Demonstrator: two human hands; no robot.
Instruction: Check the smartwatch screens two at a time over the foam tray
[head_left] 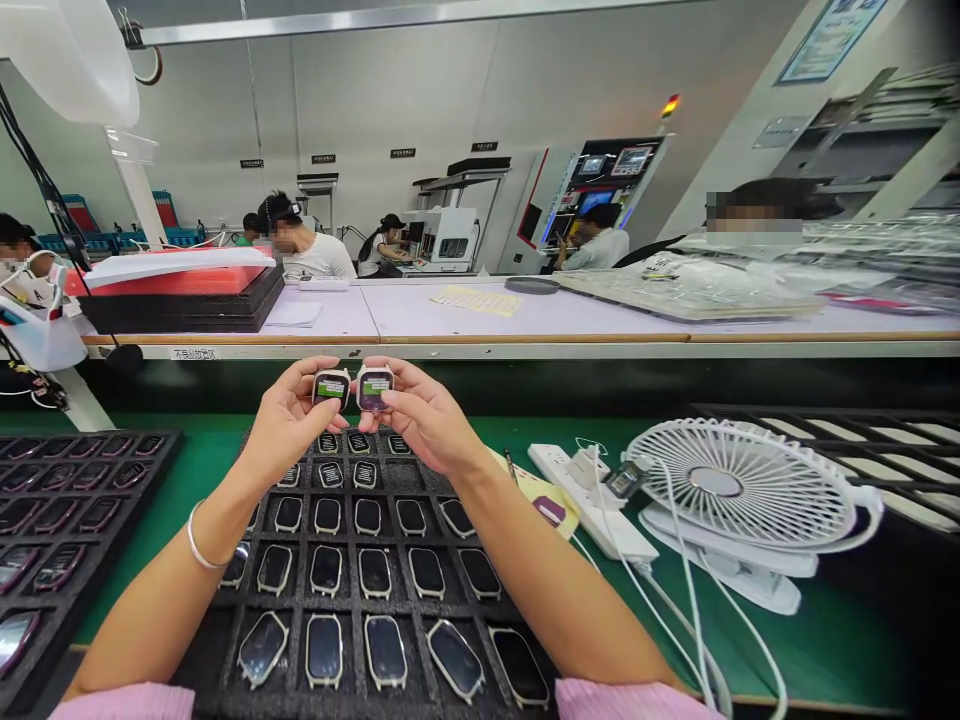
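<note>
My left hand (289,410) grips a smartwatch without a strap, the left watch (330,388), its screen lit with green and white bars. Close beside it, a matching right watch (375,386) is held in my right hand (424,410), my thumb at the lower corner of its screen. Both watches face me, raised above the far end of a black foam tray (296,640). Rows of similar pale-framed watch bodies (375,572) lie in its compartments; a few in the far rows show lit text. My forearms hide parts of the tray's sides.
Another tray of dark-framed watches (56,515) lies left. On the right are a white power strip (592,500) with cables, a white fan (716,485) and a slotted black rack (847,455). A raised shelf (405,310) runs across ahead; people work beyond it.
</note>
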